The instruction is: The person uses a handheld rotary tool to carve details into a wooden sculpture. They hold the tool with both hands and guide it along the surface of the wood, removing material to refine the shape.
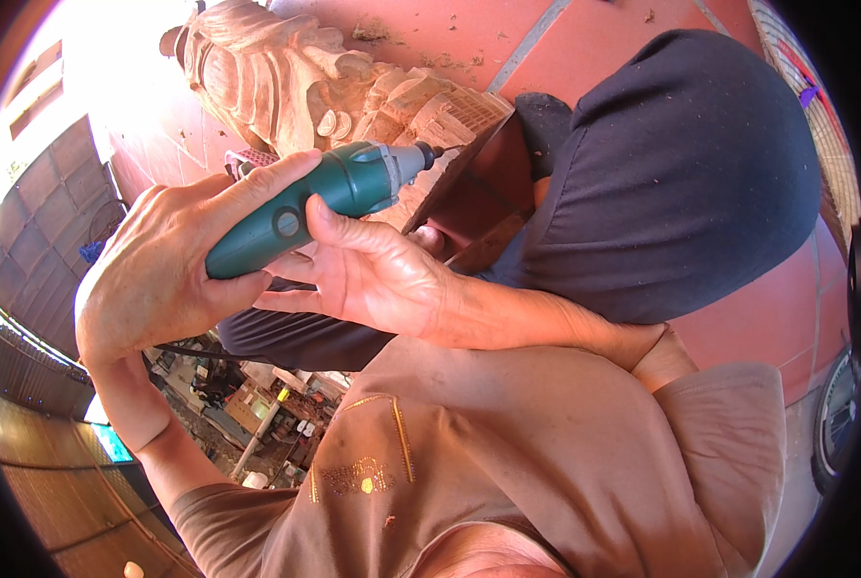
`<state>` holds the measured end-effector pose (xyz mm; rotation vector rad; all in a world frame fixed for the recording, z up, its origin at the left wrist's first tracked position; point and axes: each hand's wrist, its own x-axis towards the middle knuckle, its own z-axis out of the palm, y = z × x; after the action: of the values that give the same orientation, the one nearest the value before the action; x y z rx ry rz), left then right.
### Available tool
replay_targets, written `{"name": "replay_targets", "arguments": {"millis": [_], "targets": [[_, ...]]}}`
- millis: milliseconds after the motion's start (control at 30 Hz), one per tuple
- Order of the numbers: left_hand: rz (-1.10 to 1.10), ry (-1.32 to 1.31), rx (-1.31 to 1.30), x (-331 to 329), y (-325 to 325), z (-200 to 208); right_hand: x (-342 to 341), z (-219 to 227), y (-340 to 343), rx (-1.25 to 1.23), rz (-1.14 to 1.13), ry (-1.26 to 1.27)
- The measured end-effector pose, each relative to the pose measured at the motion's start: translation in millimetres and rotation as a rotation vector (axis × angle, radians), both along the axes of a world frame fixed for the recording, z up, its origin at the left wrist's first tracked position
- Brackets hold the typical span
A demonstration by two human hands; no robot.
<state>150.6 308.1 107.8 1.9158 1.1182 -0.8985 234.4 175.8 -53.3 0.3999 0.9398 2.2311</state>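
Observation:
My left hand (151,265) is wrapped round a green rotary tool (339,188) with a grey nose and a dark collet. One finger lies along its top and the thumb is underneath. My right hand (382,275) is turned palm up below the tool. Its thumb presses on the green body, and its fingers reach behind it, partly hidden. The tool's nose points right, near the base end of a carved wooden figure (257,72) with deep folds and rounded coin-like shapes. Whether the bit touches the wood, I cannot tell.
The figure lies on red floor tiles (450,34) scattered with wood shavings. Dark-clad knees (681,183) flank the work. A black cable (195,354) runs behind my left wrist. Cluttered tools and small parts (247,414) lie at lower left. A wheel (838,414) stands at far right.

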Motion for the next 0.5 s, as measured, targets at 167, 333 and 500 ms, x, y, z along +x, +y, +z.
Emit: {"name": "replay_targets", "arguments": {"millis": [167, 333, 500], "targets": [[-0.001, -0.007, 0.02, -1.0, -2.0, -0.7, -0.7, -1.4, 1.0, 0.025, -0.002, -0.007], [0.015, -0.006, 0.02, -2.0, -2.7, 0.3, -2.1, -2.1, 1.7, 0.038, -0.005, -0.006], [0.03, -0.02, 0.026, -3.7, -3.5, -0.1, -4.9, -3.2, 1.3, 0.032, 0.013, -0.01]]}}
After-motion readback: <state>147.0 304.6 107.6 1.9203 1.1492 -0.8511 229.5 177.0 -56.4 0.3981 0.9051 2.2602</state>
